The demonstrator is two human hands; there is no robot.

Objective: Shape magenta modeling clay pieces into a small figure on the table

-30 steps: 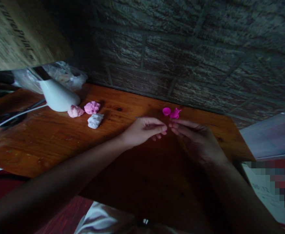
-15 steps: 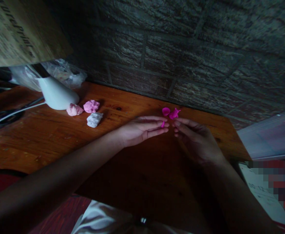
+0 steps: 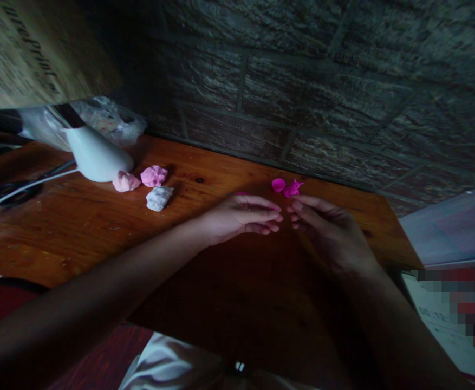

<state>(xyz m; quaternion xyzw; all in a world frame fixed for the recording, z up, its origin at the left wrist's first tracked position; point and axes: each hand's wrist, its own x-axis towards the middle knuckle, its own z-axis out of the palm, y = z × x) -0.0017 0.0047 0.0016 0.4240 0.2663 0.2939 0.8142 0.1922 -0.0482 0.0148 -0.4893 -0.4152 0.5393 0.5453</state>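
Note:
My left hand (image 3: 237, 219) reaches over the wooden table with thumb and fingers pinched together. A sliver of bright magenta modelling clay (image 3: 277, 209) shows between its fingertips. My right hand (image 3: 330, 227) faces it a short gap away, thumb against the index finger; whatever may be in that pinch is hidden. Just beyond the right fingertips lies a magenta clay lump (image 3: 293, 188) with small pointed bits. Beside it on the left sits a smooth magenta clay disc (image 3: 278, 185). Another magenta edge (image 3: 241, 193) peeks out behind my left hand, mostly covered.
Two pink clay lumps (image 3: 154, 176) and a white clay lump (image 3: 159, 199) lie on the table (image 3: 205, 168) at left. Next to them stands a lamp with a white base (image 3: 97, 154) and printed shade (image 3: 38, 54). A stone-patterned wall (image 3: 261, 119) bounds the table's back.
My left hand has turned, its thumb now covering more of the magenta piece at its fingertips. A magenta edge shows behind that hand. The right hand has barely moved.

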